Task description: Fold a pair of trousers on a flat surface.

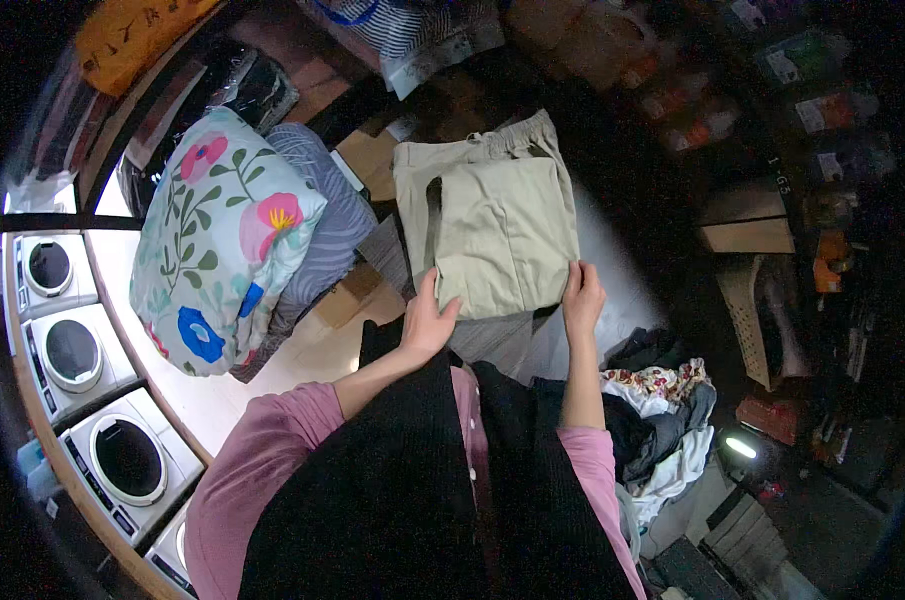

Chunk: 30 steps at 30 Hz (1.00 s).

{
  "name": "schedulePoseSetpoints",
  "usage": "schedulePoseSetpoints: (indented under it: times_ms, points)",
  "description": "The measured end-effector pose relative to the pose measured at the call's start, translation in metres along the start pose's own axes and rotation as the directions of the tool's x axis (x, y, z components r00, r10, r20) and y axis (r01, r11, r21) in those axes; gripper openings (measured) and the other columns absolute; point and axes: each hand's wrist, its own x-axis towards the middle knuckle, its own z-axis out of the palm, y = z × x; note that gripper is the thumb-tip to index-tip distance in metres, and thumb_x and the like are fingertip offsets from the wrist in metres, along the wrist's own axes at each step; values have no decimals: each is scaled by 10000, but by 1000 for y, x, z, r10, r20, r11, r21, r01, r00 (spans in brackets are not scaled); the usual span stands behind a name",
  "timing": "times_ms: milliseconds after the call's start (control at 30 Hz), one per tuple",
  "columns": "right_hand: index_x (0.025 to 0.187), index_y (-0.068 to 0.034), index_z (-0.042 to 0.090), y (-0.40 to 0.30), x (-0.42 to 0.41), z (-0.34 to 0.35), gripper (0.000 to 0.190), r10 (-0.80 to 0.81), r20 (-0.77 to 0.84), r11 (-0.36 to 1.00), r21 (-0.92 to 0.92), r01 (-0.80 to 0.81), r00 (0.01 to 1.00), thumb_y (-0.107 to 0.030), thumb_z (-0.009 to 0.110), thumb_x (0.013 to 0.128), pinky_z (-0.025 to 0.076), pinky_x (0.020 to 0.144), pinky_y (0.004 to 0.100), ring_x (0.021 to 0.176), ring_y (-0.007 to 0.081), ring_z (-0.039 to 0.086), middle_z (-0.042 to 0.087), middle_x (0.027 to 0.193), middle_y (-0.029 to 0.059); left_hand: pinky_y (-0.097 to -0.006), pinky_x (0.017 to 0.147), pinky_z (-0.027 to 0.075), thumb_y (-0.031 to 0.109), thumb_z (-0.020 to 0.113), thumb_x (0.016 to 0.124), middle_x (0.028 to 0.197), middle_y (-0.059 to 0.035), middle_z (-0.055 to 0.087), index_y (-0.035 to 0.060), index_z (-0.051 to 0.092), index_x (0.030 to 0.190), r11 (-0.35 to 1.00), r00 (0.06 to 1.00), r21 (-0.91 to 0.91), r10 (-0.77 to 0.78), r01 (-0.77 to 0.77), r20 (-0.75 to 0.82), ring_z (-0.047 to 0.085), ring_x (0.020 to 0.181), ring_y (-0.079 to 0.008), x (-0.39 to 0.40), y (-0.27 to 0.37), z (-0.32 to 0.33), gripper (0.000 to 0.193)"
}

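A pair of light khaki trousers [506, 232] with an elastic waistband lies partly folded in front of me, one section doubled over towards the waistband. My left hand [430, 316] grips the lower left corner of the fold, thumb on top of the cloth. My right hand [583, 296] pinches the lower right edge of the same fold. A dark gap shows between the fold and the layer at its left. The surface beneath the trousers is grey [535, 337], and mostly covered by them.
Left, a floral-print bundle [227, 247] leans on a grey-blue patterned textile [332, 210]. Front-loading machines [73, 352] line the far left. A heap of mixed clothes [662, 427] lies at the lower right, with a cardboard box [749, 225] beyond. A striped bag [415, 30] stands at the top.
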Motion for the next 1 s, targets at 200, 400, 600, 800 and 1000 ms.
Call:
schedulePoseSetpoints:
  times_ms: [200, 400, 600, 800, 1000]
  points:
    - [950, -82, 527, 48, -27, -17, 138, -173, 72, 898, -397, 187, 982, -215, 492, 935, 475, 601, 481, 717, 377, 609, 602, 893, 162, -490, 632, 442, 176, 611, 827, 683, -226, 595, 26, 268, 1372, 996, 980, -38, -73, 81, 185, 601, 675, -414, -32, -11, 22, 661]
    - [967, -56, 532, 76, -28, -72, 122, 47, 129, 705, -707, 58, 991, -155, 502, 902, 484, 696, 428, 818, 338, 612, 606, 1006, 140, -332, 586, 486, 94, 586, 764, 702, -96, 660, 15, 303, 1397, 951, 840, -273, 28, 145, 543, 627, 636, -169, -56, 2, 51, 698]
    - [1287, -69, 480, 22, -70, -71, 497, -376, -134, 779, -581, 235, 917, -332, 554, 872, 271, 1031, 518, 1254, 370, 376, 417, 1391, 160, -331, 631, 499, 284, 679, 784, 753, -119, 670, -6, 648, 906, 998, 985, -45, -60, 53, -165, 652, 692, -194, 23, 34, 15, 316]
    - [1430, -219, 341, 5, -113, -39, 629, -239, 244, 782, -525, 335, 940, -467, 496, 872, 87, 1051, 654, 1384, 431, 112, 162, 1523, 149, -265, 667, 480, 263, 679, 823, 826, -94, 673, -3, 647, 933, 969, 959, -27, 247, -245, 138, 611, 734, -98, 109, 53, 30, 289]
    - [1403, -311, 380, 20, -108, -39, 652, -216, 355, 776, -502, 381, 909, -581, 509, 823, 46, 1045, 681, 1386, 457, 34, 114, 1538, 125, -289, 740, 491, 57, 569, 826, 913, -94, 664, -35, 511, 1181, 897, 994, -436, -33, 77, 108, 631, 805, -180, 123, 26, 42, 371]
